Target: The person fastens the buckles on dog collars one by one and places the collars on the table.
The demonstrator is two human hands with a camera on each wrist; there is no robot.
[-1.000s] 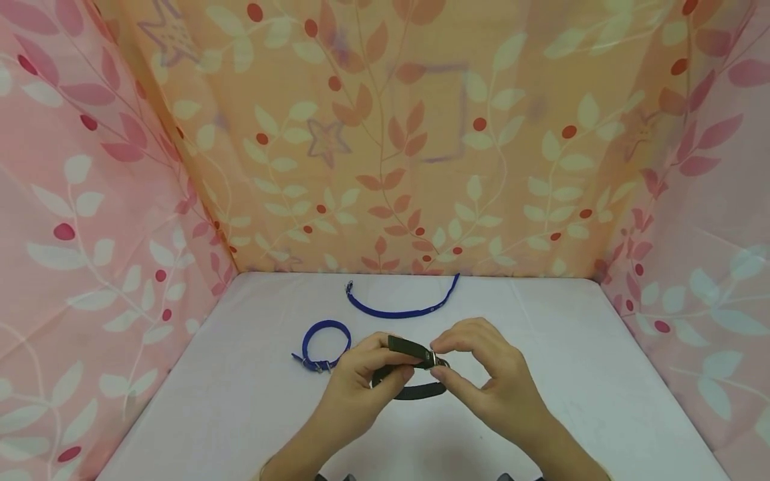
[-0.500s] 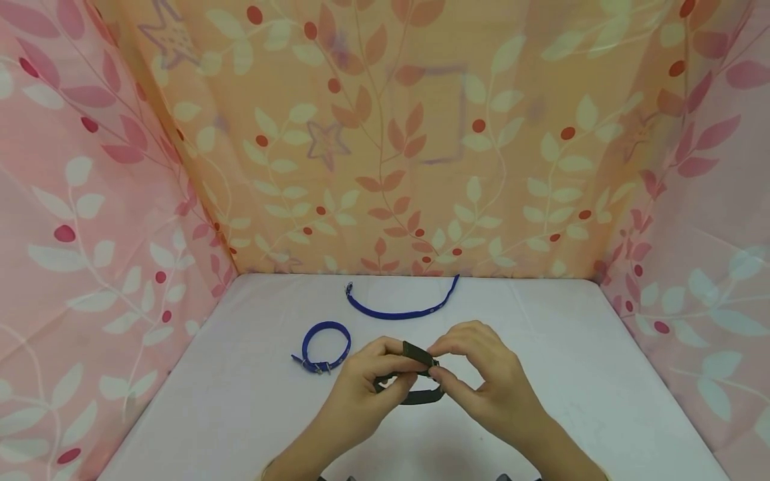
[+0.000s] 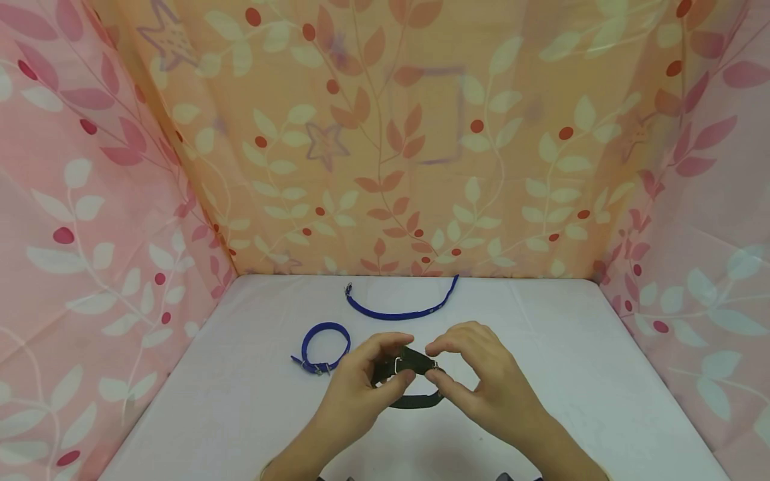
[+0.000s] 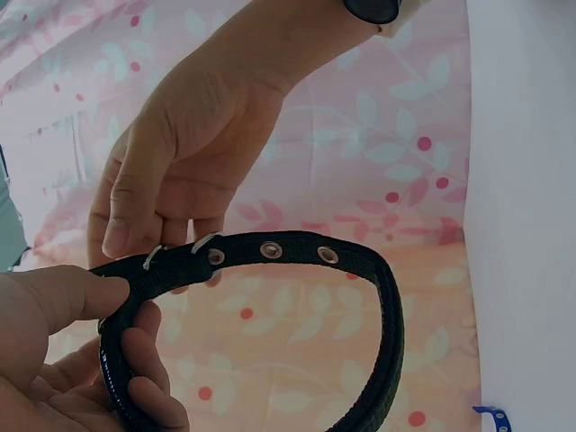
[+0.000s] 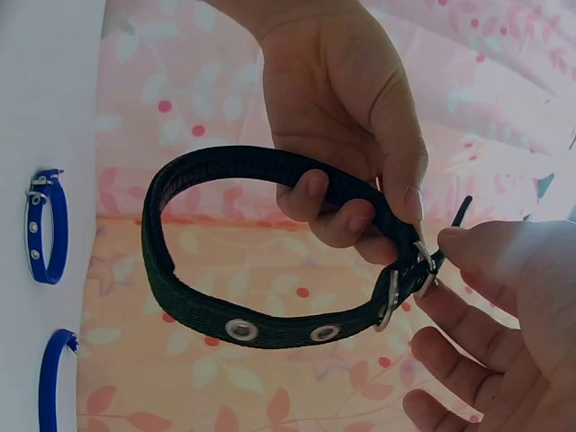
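Note:
A dark green collar (image 3: 417, 401), with metal eyelets and a metal buckle and ring, is held up as a loop between both hands. My left hand (image 3: 363, 381) grips it, the thumb pressed on the overlapped strap and the fingers behind it. By the buckle (image 5: 427, 268), my right hand (image 3: 481, 374) pinches the collar with thumb and fingertips; a short strap tip (image 5: 463, 212) sticks out beside that thumb. In the left wrist view a metal loop (image 4: 207, 241) sits close to the eyelets (image 4: 271, 250). The left fingers hide part of the strap.
On the white table (image 3: 240, 401) lies a blue collar (image 3: 325, 327) buckled into a ring, left of my hands. Farther back, an unbuckled blue collar (image 3: 391, 316) lies in a curve. Patterned cloth (image 3: 385, 167) encloses the table's back and sides.
The upper strap end, raised between the hands before, now lies down along the collar, and a metal loop shows near my left fingers. My left index finger has lifted slightly.

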